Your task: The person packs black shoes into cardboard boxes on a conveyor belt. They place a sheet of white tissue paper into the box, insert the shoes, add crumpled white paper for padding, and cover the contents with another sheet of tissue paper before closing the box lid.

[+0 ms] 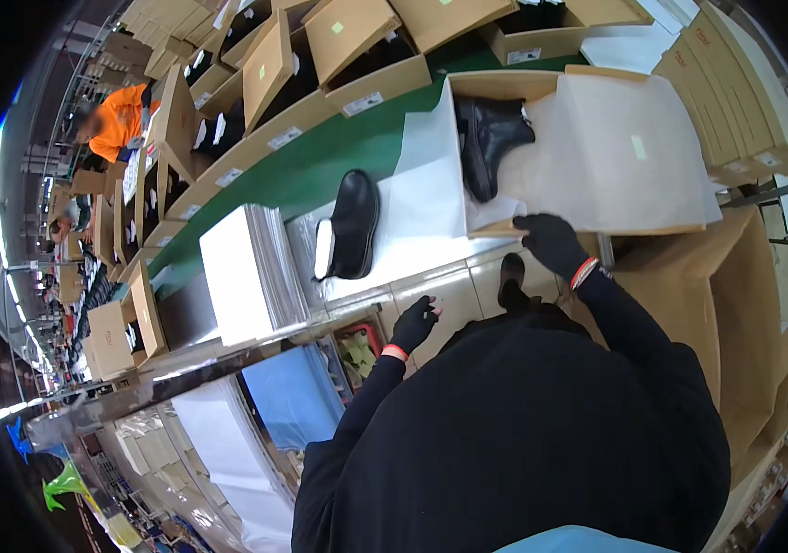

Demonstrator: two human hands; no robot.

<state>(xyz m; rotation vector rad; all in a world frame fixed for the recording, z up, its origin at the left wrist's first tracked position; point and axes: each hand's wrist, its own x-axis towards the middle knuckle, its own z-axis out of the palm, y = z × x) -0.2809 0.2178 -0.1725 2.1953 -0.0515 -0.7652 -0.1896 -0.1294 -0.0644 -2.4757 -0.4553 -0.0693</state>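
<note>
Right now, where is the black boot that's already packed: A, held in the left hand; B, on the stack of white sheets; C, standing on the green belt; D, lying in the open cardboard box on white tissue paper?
D: one black boot lies inside the open cardboard box on white tissue paper, by the right hand.

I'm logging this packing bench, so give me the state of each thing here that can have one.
Shoe box: open, lined with white tissue paper.
Boot in the box: lying on its side on the tissue.
Second boot: out of the box, lying on the bench.
Right hand: gloved, resting on the box's near edge.
Left hand: gloved, closed, holding nothing visible.
</note>
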